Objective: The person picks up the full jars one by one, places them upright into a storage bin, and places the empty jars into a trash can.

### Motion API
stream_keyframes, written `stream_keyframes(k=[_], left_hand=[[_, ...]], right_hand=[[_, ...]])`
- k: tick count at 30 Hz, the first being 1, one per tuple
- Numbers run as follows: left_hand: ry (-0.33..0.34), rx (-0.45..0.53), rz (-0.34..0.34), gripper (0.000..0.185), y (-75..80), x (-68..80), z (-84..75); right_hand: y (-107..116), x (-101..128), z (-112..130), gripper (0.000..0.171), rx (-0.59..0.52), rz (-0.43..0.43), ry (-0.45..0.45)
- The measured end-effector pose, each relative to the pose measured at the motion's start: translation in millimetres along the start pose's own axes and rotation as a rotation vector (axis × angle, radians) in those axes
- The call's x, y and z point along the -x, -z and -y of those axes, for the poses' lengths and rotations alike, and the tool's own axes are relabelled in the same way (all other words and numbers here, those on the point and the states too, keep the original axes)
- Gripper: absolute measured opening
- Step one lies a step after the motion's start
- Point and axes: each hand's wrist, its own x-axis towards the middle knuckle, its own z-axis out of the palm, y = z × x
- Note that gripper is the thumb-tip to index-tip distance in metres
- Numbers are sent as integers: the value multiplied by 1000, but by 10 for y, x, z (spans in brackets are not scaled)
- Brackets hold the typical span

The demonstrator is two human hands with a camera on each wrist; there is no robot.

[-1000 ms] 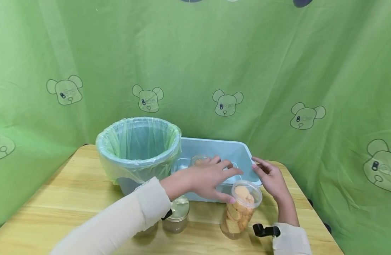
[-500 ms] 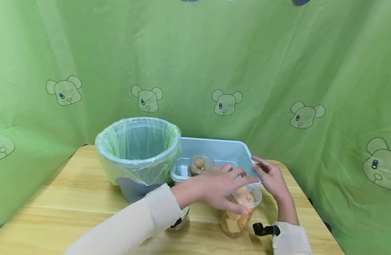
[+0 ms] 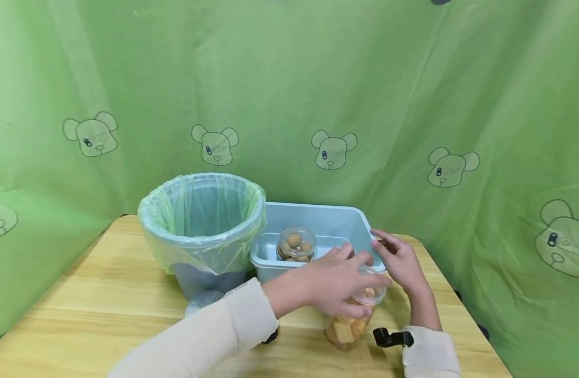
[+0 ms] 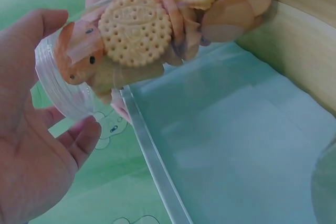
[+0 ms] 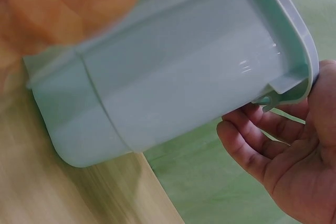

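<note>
Shifted rightward since half a second ago: left hand [image 3: 334, 283], now over the mouth of the biscuit jar [image 3: 342, 332], with the jar of brown nuts [image 3: 296, 245] less covered from behind its knuckles. Fingers of that hand spread and loosely bent about the rim, thumb on the near side; no firm grasp shown, contact with the plastic hard to tell.

Biscuit jar directly beneath that palm, seemingly upright on the table [image 3: 81, 310], long axis running from palm down to tabletop, rim end toward the hand. Nearer to the left hand than to the right hand [image 3: 402, 262]; from the latter, leftward and closer to the body.

Right fingertips at the end of the blue tub [image 3: 317, 216], relaxed, nothing clenched. Ahead of the left hand: tub, with nuts inside, ahead and leftward. Farther left: lined bin [image 3: 195, 278].
</note>
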Motion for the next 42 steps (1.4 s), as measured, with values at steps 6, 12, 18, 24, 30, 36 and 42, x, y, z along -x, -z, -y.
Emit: stream_keyframes(k=[6, 12, 18, 24, 30, 36, 42], left_hand=[[-9, -79, -26, 59, 38, -19, -48], [32, -105, -26, 58, 29, -53, -98], [47, -92, -47, 58, 13, -86, -121], [106, 21, -23, 60, 35, -100, -139], [125, 39, 1, 60, 70, -113, -155], [115, 6, 32, 62, 142, -112, -164], [85, -12, 42, 58, 277, -100, -128]], right_hand=[[2, 5, 16, 49, 6, -6, 7], [10, 14, 30, 49, 9, -2, -10], [21, 11, 26, 48, 4, -1, -6], [16, 10, 26, 48, 0, -3, -4], [12, 17, 28, 48, -8, -4, 7], [18, 22, 33, 47, -3, 0, 3], [28, 17, 39, 47, -26, 6, -5]])
